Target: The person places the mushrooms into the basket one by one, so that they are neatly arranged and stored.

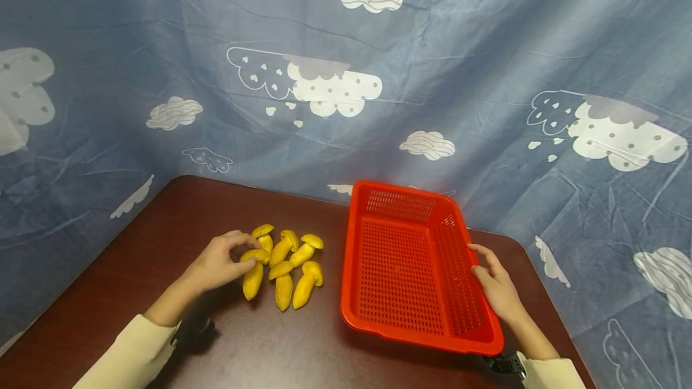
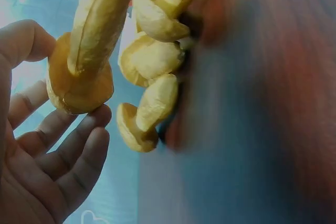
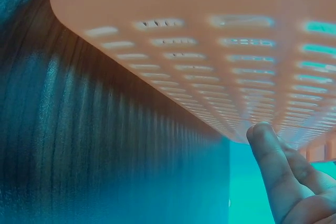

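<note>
We see the left hand [image 1: 218, 264] pinching a yellow mushroom [image 1: 253, 273] in the pile [image 1: 292, 263] on the table [image 1: 162, 227]; the right hand [image 1: 496, 284], fingers relaxed, rests against the red basket [image 1: 411, 263] beside it.

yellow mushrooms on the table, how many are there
6, clustered left of the red basket: back row at and; front row at and. The left hand touches the front-left one and could hide another.
</note>
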`<state>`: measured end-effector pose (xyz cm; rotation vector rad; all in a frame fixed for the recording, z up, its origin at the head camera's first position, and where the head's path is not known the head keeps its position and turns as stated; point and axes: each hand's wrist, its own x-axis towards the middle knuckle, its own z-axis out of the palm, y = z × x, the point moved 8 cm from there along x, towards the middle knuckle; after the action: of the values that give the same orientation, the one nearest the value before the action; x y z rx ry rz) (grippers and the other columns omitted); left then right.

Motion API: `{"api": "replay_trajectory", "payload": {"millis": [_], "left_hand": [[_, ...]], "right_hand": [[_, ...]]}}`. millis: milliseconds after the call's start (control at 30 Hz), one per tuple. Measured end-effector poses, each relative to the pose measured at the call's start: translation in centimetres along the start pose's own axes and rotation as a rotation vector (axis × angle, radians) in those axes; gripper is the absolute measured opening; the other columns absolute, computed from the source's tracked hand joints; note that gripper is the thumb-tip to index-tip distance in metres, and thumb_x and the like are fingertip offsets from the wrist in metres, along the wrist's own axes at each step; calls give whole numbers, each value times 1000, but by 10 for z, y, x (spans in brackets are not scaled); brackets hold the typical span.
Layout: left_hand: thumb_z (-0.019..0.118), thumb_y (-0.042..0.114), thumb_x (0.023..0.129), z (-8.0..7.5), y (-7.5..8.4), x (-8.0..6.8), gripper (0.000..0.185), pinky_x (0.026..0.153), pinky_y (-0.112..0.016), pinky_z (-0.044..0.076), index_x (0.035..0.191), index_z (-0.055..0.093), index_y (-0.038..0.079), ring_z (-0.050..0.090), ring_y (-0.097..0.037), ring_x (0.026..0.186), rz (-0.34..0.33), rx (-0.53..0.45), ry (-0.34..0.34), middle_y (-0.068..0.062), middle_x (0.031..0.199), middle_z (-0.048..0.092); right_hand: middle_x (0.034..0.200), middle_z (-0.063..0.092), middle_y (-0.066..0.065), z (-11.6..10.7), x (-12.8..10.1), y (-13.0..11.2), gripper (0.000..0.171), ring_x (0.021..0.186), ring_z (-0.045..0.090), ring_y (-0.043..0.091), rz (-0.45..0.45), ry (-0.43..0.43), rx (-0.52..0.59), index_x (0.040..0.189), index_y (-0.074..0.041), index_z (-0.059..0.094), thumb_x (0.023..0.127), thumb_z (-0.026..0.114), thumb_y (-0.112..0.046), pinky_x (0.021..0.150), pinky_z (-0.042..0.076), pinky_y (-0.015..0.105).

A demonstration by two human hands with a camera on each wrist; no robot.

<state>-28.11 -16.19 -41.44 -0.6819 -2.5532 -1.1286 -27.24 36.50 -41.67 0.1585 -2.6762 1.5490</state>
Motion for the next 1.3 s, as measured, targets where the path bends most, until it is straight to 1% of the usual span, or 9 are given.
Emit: {"api": "replay_trajectory", "payload": {"millis": [133, 233, 300, 400, 567, 700, 867, 1000, 1300], "left_hand": [[75, 7, 75, -2, 5, 6, 25, 67, -31, 57, 98, 70, 12, 64, -14, 82, 0, -22, 17, -1, 93, 66], [74, 5, 75, -1, 8, 11, 24, 63, -25, 55, 98, 69, 12, 64, -13, 78, 0, -50, 19, -2, 94, 66], [73, 6, 75, 0, 11, 15, 23, 63, -23, 54, 96, 69, 13, 62, -12, 76, 3, -48, 19, -2, 95, 67], [73, 8, 75, 1, 16, 20, 22, 62, -22, 53, 95, 69, 16, 61, -13, 74, 0, -45, 13, -2, 97, 68], [71, 9, 76, 6, 23, 31, 21, 63, -24, 55, 96, 69, 16, 63, -15, 72, -22, -78, -9, -2, 97, 66], [71, 11, 76, 9, 31, 42, 21, 64, -24, 54, 96, 69, 17, 62, -15, 76, -19, -71, -12, -1, 93, 65], [71, 11, 77, 11, 45, 54, 21, 68, -27, 55, 98, 70, 14, 63, -17, 83, 8, -90, -19, -2, 95, 66], [72, 11, 78, 15, 53, 63, 22, 69, -30, 55, 100, 69, 13, 65, -16, 85, 17, -113, -32, -3, 96, 66], [71, 14, 78, 23, 70, 86, 21, 66, -25, 52, 99, 70, 14, 62, -15, 83, 99, -97, -25, -2, 96, 67]], "right_hand": [[87, 65, 0, 0, 0, 0, 42, 67, 68, 16, -6, 1, -1, 144, -8, 29, 104, 35, -13, 57, 56, 38], [87, 65, 0, -1, 0, 0, 42, 67, 67, 16, -4, 6, -6, 145, -8, 29, 103, 35, -13, 57, 56, 38], [87, 65, 0, -1, -1, 0, 42, 67, 67, 16, -1, 6, -8, 145, -9, 29, 103, 35, -14, 57, 56, 38], [87, 65, 0, -1, -1, -1, 42, 67, 68, 16, -1, 3, -9, 145, -9, 29, 104, 35, -14, 57, 56, 38], [88, 65, 4, 0, -1, -2, 42, 67, 68, 16, -9, 4, -2, 145, -8, 29, 104, 35, -13, 56, 56, 38], [87, 65, 2, 0, -1, -2, 42, 67, 68, 15, -10, 6, -8, 145, -8, 29, 104, 35, -13, 57, 56, 38], [87, 66, -2, 0, -1, -1, 42, 68, 68, 16, -3, 1, -8, 145, -9, 29, 104, 35, -15, 57, 56, 38], [87, 66, -2, 0, 0, -2, 42, 68, 68, 16, -2, 1, -6, 145, -8, 29, 104, 35, -15, 57, 56, 38], [87, 66, -1, 0, -1, -1, 42, 68, 68, 17, 4, -5, 3, 145, -9, 28, 104, 35, -15, 57, 56, 39]]}}
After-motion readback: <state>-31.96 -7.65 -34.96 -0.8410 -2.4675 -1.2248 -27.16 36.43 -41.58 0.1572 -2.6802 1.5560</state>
